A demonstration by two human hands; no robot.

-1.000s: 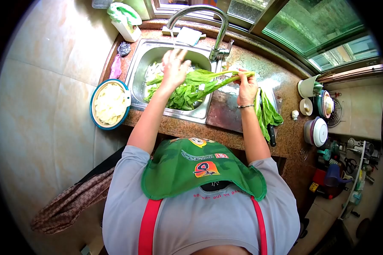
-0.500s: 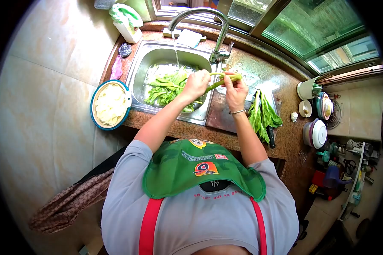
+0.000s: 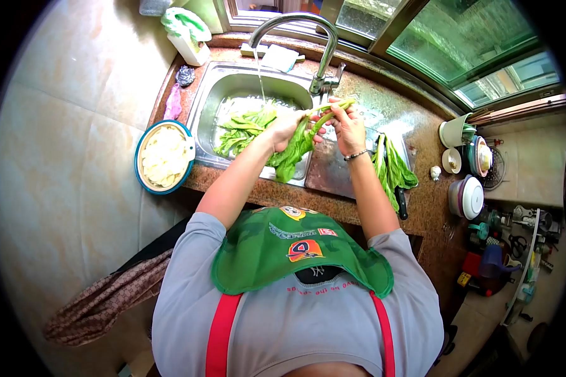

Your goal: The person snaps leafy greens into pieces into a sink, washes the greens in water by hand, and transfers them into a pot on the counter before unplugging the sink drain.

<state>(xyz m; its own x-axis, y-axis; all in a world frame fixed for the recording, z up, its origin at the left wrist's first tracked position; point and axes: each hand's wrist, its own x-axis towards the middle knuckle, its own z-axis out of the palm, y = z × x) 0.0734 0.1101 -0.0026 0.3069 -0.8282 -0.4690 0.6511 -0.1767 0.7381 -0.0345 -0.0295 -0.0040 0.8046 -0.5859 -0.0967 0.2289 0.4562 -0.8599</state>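
Over the right side of the sink, my right hand pinches the stem end of a stalk of leafy greens. Closed around the same stalk lower down is my left hand, and the leaves droop beside it over the sink's edge. More leafy greens lie in the sink under water running from the faucet. To the right of my right hand, another bunch of greens rests by a knife, whose black handle points toward me.
A blue-rimmed bowl of pale slices stands left of the sink. A dark cutting board lies right of it. Along the right counter are a garlic bulb, lidded containers and a pale green pot. Windows run behind the faucet.
The held stalk's leaves have swung toward me and now hang over the sink's front edge. My left hand has turned and its fingers have shifted along the stalk; my right hand stays at the stem end.
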